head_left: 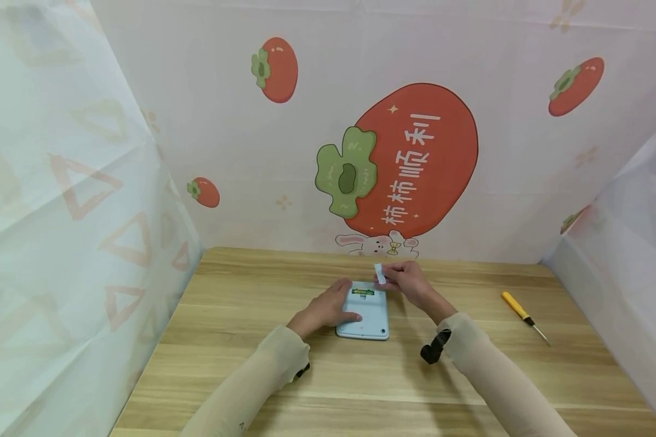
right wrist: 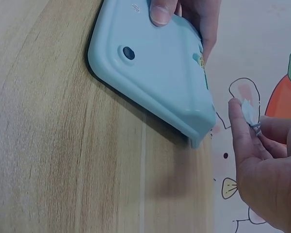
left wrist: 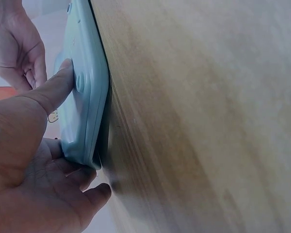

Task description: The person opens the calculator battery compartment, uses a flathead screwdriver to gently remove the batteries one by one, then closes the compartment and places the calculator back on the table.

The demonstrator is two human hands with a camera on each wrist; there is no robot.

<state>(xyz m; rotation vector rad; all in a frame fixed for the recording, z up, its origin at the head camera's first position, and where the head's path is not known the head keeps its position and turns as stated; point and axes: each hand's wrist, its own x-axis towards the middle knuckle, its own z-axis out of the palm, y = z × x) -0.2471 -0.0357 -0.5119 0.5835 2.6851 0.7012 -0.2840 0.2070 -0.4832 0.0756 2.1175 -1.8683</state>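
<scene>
A light-blue calculator lies face down on the table, its battery slot uncovered near the far end. Inside that slot sits a green battery. My left hand grips the calculator along its left side; in the left wrist view the thumb presses on the back, while the other fingers reach around the edge. Just beyond the right far corner, my right hand pinches a small pale-blue battery cover above the table. In the right wrist view this cover is seen nearly edge-on between thumb and fingers.
To the right, a screwdriver with a yellow handle lies on the wooden table. A white printed sheet stands along the back edge, with similar sheets at both sides. Black wrist camera gear hangs below the right sleeve.
</scene>
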